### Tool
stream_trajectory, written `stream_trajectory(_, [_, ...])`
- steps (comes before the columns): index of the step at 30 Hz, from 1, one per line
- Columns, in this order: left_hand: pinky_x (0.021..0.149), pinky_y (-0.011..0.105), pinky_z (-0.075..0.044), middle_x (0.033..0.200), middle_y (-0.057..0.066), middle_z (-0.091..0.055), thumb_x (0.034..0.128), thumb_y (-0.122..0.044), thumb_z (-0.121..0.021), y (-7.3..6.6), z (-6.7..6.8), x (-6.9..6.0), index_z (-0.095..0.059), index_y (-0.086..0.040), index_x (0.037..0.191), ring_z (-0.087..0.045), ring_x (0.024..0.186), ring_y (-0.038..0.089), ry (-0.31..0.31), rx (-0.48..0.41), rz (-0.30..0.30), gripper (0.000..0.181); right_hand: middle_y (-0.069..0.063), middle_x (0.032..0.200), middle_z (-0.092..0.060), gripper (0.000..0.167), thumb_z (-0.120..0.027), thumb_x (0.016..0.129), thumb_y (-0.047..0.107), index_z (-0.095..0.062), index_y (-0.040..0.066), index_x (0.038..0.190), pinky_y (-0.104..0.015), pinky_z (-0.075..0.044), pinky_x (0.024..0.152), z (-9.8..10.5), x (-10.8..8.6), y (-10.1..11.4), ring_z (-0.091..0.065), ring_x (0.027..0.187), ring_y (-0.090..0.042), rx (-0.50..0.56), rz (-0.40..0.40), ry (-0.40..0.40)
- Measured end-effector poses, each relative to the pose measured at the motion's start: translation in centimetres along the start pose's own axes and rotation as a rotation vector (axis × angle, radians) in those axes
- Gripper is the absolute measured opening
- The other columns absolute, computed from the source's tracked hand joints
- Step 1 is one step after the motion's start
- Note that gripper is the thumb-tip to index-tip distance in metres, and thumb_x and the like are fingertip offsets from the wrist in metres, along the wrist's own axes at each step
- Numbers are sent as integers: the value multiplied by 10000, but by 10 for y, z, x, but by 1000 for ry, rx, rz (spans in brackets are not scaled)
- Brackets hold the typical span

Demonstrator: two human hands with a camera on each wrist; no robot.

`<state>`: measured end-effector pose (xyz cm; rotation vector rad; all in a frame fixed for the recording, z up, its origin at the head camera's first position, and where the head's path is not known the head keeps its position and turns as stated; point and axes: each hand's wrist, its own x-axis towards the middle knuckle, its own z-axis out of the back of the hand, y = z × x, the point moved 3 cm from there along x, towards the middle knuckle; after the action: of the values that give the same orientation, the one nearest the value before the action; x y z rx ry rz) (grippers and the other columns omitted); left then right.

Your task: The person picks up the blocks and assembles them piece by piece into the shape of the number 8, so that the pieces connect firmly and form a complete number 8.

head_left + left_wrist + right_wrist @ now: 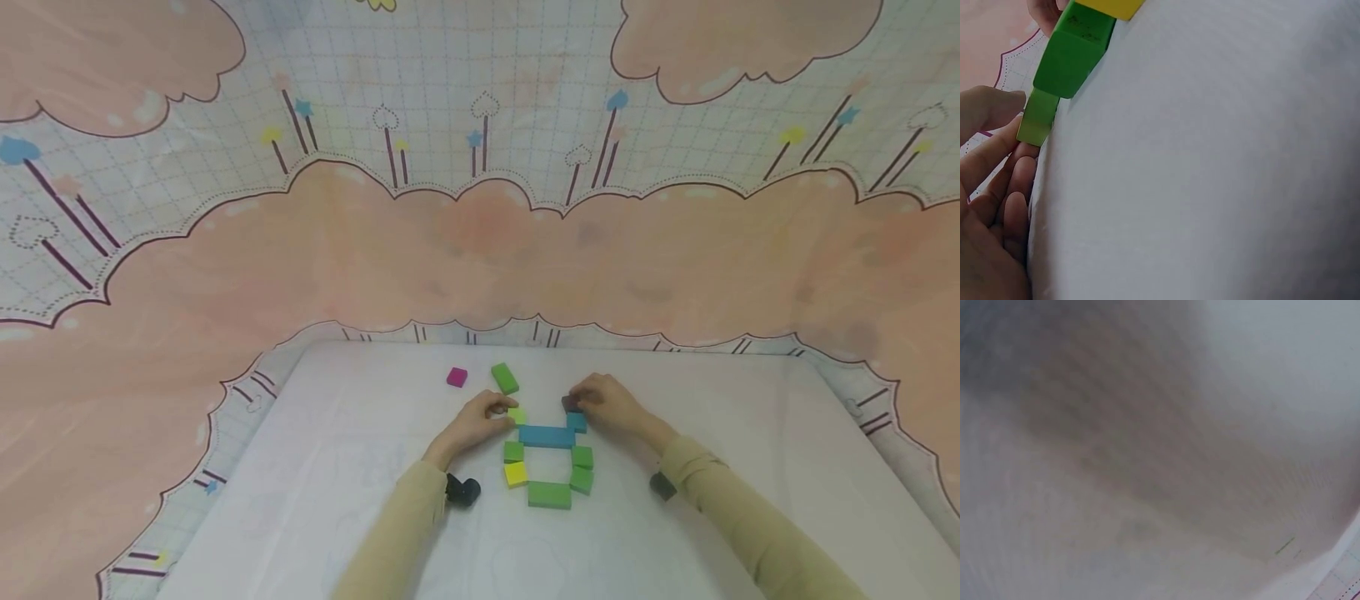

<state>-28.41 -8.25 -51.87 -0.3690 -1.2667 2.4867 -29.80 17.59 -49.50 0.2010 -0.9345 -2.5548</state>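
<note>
My left hand [477, 419] pinches a light green block [516, 415] between thumb and fingertips; in the left wrist view, this block [1039, 117] touches or nearly touches a darker green block [1075, 50]. Across from it, my right hand [606, 406] holds a small dark brown block [570, 403] just behind a small blue block [576, 422]. A long blue block [547, 437] lies between the two sides. In front of it, small green blocks [582, 457], a yellow block [516, 474] and a long green block [550, 495] outline a ring. The right wrist view shows only blurred tabletop.
Behind the arrangement lie a magenta block [457, 377] and a loose green block [505, 378]. The white tabletop [337, 500] meets a patterned cloth backdrop [495, 267] at its far edge. Black wrist devices [462, 492] sit at both sleeves.
</note>
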Motion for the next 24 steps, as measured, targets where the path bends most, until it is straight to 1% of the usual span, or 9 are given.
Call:
stream_trajectory(6, [960,379,-438,1125,25,-600,898,-244,-624,0,0,0,-638,-177,1200,-534,1064,174,-4,1,-14,310,-95,1103,-666,256,-597,905,66,-661,53,1152,-499,-459,987,-1,-2,0,-571,1111,-298,8,13,-15])
stream_trajectory(13, [976,389,-447,1144,23,-606,906,-241,-619,2,0,-1,-623,-172,1218,-550,1089,181,-10,1,-11,319,-83,1100,-665,251,-603,904,75,-665,70,1147,-501,-456,992,-1,-3,-1,-571,1118,-299,28,9,-27])
stream_trajectory(20, [962,377,-454,1118,21,-613,911,-232,-618,4,-2,1,-631,-173,1204,-558,1063,174,-47,11,-10,299,-82,1108,-660,251,-602,903,90,-666,79,1145,-498,-458,991,-2,-2,-3,-567,1127,-299,38,-21,-21])
stream_trajectory(24, [941,368,-465,1119,23,-618,910,-234,-620,5,-2,1,-636,-171,1195,-564,1051,172,-55,9,-12,292,-76,1096,-659,252,-609,892,87,-672,82,1136,-494,-457,987,-2,0,-3,-565,1113,-288,37,-42,-27])
